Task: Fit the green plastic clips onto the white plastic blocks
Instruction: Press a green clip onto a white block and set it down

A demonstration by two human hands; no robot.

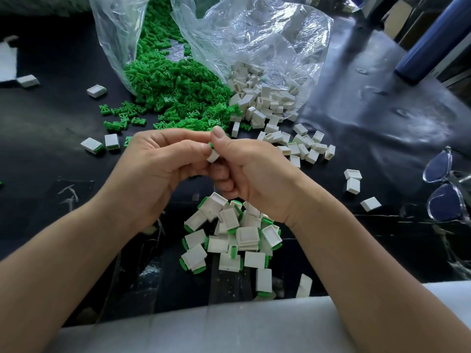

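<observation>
My left hand and my right hand meet above the middle of the black table, fingers curled. Between them they pinch one white block with a green clip showing at its top edge. A heap of loose green clips spills from a clear bag at the back. Loose white blocks spill from a second clear bag to its right. Below my hands lies a pile of white blocks with green clips fitted.
Stray white blocks lie scattered right and left. A pair of clear-framed glasses lies at the right edge. A dark blue cylinder stands at the back right. A pale padded edge runs along the table's front.
</observation>
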